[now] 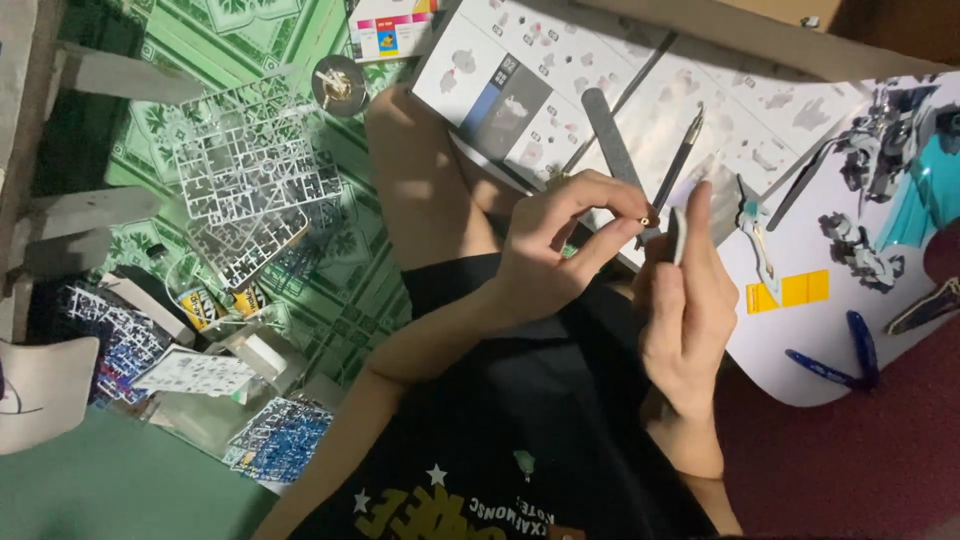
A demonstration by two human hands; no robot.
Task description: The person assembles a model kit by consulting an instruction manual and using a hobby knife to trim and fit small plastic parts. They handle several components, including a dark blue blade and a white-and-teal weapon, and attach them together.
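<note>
The person's left hand point(545, 255) is pinching a tiny tan part point(647, 220) between thumb and forefinger, grip clamped on it, over the lap. The right hand point(685, 310) is closing around a slim dark sanding stick point(677, 235) (possibly a file; it is blurred), just beside the part. An instruction sheet point(560, 70) is lying ahead on the bench. Grey parts frames point(255, 180) are resting on the green floor point(330, 290), beside a small round dish point(338, 85) holding pale scraps.

Green patterned floor mat point(270, 40), grey wooden slats point(110, 75) at the left edge, dark red carpet point(850, 470) at lower right, brown board point(760, 35) along the top, dim indoor light
</note>
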